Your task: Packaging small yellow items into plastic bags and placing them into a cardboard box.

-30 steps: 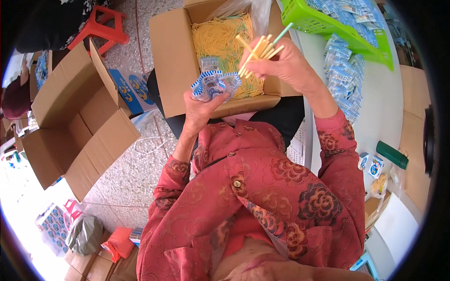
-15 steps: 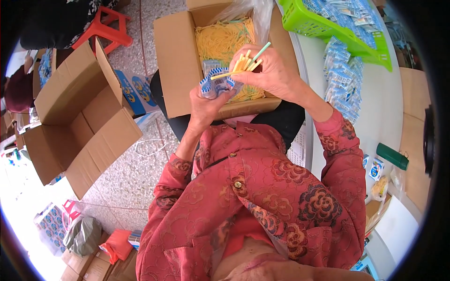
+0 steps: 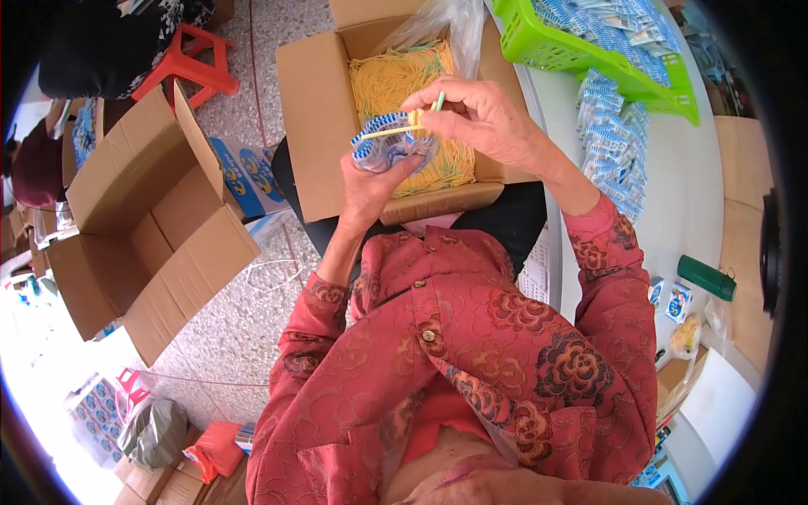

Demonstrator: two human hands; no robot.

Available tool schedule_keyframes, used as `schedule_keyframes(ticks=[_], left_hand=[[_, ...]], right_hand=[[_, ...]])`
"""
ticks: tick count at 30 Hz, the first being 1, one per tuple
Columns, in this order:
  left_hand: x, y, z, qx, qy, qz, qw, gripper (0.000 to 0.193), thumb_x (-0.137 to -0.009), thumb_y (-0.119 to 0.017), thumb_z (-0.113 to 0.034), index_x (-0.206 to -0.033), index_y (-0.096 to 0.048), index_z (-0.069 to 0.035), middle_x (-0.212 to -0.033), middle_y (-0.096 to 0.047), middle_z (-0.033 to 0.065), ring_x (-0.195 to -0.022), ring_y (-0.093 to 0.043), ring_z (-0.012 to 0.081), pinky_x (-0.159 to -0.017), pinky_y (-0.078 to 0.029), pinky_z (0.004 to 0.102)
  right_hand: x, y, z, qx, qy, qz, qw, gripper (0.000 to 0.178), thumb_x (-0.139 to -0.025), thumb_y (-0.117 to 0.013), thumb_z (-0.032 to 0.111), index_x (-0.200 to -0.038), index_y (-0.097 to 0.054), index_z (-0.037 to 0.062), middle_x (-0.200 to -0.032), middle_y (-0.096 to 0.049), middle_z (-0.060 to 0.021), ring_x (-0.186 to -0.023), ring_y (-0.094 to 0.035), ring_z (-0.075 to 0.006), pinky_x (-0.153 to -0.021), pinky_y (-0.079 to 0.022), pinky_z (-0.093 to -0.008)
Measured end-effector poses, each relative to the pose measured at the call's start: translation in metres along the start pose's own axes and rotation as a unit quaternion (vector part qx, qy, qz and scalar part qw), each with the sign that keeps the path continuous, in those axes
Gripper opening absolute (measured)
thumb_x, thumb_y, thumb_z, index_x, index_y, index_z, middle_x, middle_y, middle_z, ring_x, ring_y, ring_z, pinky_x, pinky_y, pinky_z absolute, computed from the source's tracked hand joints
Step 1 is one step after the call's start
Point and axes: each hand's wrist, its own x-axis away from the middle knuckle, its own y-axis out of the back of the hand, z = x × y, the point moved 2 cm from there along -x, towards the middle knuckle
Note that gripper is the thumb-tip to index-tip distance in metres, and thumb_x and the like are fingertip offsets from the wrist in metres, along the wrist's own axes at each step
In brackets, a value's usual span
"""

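My left hand [image 3: 368,187] is closed around a bunch of small clear plastic packets [image 3: 382,155] with blue-striped edges. Above their upper edge, my right hand [image 3: 497,128] pinches several thin straw-like sticks [image 3: 394,131], mostly yellow with a green one among them. One yellow stick lies across the packets' opening; whether the other ends are inside the packets is hard to tell. Both hands are over an open cardboard box [image 3: 307,126] on my lap, which holds a large heap of yellow sticks [image 3: 383,80] with a few green ones.
To the right, a white table [image 3: 682,177] bears a green basket [image 3: 555,46] of blue-and-white packets, a pile of similar packets [image 3: 613,143] and a green bottle [image 3: 705,278]. An open cardboard box [image 3: 181,189] stands at left, near a red stool [image 3: 198,63].
My right hand has lowered the bunch of sticks toward the packets' opening, and less of them shows. The packets in my left hand are spread a little wider.
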Motion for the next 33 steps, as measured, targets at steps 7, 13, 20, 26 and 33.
schedule_keyframes(ticks=[7,13,20,26,33], left_hand=[[-0.002,-0.003,0.001,0.021,0.009,-0.001,1.000,0.030,-0.068,-0.070,0.000,-0.096,-0.059,0.001,-0.087,-0.062,0.0035,-0.077,-0.057,0.0088,-0.071,-0.048,0.0238],[-0.002,-0.006,-0.001,0.054,0.018,0.004,0.998,0.035,-0.069,-0.070,0.001,-0.101,-0.057,0.000,-0.091,-0.062,0.0044,-0.080,-0.058,0.0098,-0.074,-0.048,0.0248],[0.000,-0.006,-0.005,0.066,0.011,0.013,0.998,0.034,-0.069,-0.069,0.002,-0.101,-0.058,0.000,-0.091,-0.062,0.0047,-0.081,-0.058,0.0102,-0.075,-0.048,0.0247],[0.000,-0.007,-0.002,0.051,0.001,0.006,0.999,0.028,-0.070,-0.070,0.000,-0.095,-0.059,0.000,-0.088,-0.062,0.0032,-0.080,-0.057,0.0094,-0.073,-0.048,0.0239],[0.002,-0.003,-0.003,0.039,0.001,-0.003,0.999,0.028,-0.070,-0.069,0.000,-0.096,-0.059,0.000,-0.089,-0.062,0.0029,-0.081,-0.057,0.0093,-0.074,-0.048,0.0241]], right_hand=[[0.000,-0.001,-0.002,0.204,0.121,-0.031,0.971,0.028,-0.091,-0.042,0.021,-0.103,-0.060,0.0033,-0.099,-0.057,-0.0101,-0.094,-0.053,-0.0210,-0.083,-0.040,-0.0304],[0.002,-0.004,-0.009,0.248,0.169,-0.071,0.951,0.032,-0.090,-0.042,0.024,-0.112,-0.054,0.0042,-0.106,-0.055,-0.0104,-0.101,-0.050,-0.0211,-0.088,-0.038,-0.0303],[-0.007,0.004,0.010,-0.015,0.112,-0.108,0.988,0.031,-0.086,-0.050,0.022,-0.113,-0.050,0.0053,-0.104,-0.056,-0.0125,-0.094,-0.056,-0.0273,-0.081,-0.043,-0.0337],[-0.011,-0.012,0.028,0.340,0.284,-0.076,0.893,0.012,-0.069,-0.065,0.012,-0.078,-0.059,0.0057,-0.105,-0.056,-0.0078,-0.104,-0.049,-0.0268,-0.089,-0.038,-0.0371],[-0.015,-0.012,0.036,0.283,0.283,-0.077,0.913,0.010,-0.071,-0.063,0.009,-0.079,-0.060,0.0049,-0.097,-0.059,-0.0070,-0.096,-0.054,-0.0246,-0.082,-0.042,-0.0343]])
